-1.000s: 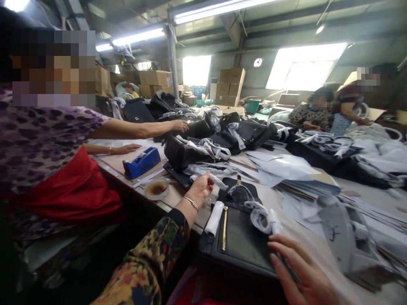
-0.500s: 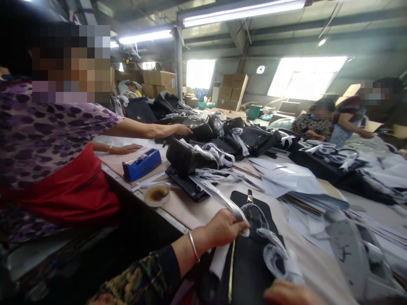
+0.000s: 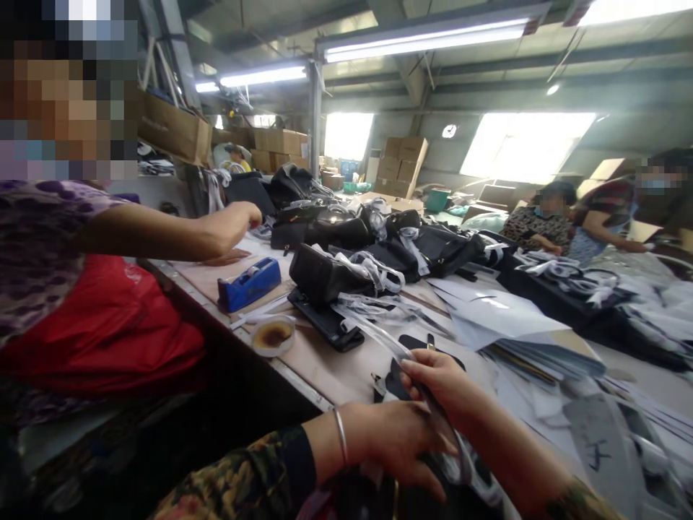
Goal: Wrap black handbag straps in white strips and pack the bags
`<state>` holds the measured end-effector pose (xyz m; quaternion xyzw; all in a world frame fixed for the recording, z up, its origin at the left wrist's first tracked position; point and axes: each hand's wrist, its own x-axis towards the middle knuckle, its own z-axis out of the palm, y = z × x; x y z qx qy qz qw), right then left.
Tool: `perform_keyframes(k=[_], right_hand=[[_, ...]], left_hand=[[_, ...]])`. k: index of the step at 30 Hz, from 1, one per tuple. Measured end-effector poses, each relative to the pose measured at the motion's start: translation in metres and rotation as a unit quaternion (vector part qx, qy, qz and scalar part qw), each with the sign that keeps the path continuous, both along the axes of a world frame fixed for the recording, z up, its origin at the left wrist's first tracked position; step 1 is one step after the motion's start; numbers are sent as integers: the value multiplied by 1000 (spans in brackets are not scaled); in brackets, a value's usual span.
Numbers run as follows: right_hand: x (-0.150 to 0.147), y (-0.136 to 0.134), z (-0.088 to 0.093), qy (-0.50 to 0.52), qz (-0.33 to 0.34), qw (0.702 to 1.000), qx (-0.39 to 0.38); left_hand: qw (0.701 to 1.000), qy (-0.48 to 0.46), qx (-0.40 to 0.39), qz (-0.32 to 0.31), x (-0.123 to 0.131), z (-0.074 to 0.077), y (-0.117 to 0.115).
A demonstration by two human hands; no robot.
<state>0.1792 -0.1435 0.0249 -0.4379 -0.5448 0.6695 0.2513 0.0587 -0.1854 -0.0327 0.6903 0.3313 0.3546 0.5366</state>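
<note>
A black handbag [image 3: 427, 504] with gold fittings lies at the table's near edge, mostly hidden beneath my hands. My right hand [image 3: 441, 383] pinches a long strap [image 3: 373, 332] wrapped in clear plastic film, which stretches away toward another bag and hangs down past my fingers. My left hand [image 3: 398, 437], with a bangle at its wrist, is over the near bag with thumb and fingers apart. Its fingertips are close to the lower strap; whether they touch it is unclear. Beyond, a black bag [image 3: 314, 274] with film-wrapped straps sits on a flat black piece [image 3: 341, 336].
A blue tape dispenser [image 3: 249, 284] and a round dish [image 3: 272, 336] of brown stuff stand along the left table edge. Paper sheets [image 3: 503, 310] are stacked at right. More black bags [image 3: 433, 249] lie behind. A co-worker's arm [image 3: 178, 231] reaches in from the left.
My right hand has come up from the bottom edge onto the strap. My left hand has let the strap go and moved lower. The co-worker's arm has drawn back left.
</note>
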Motion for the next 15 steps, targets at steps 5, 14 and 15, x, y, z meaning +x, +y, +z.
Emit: perform_keyframes(k=[5,14,15], right_hand=[[51,-49,5,-152,78,953,251],[80,-57,-8,-224,89,893,379],[82,-47,-7,-229,38,891,390]], left_hand=[[922,-296,-222,112,-68,16,28],[830,-437,-166,304,-61,107,63],[870,-417,-91,248,-55,127,58]])
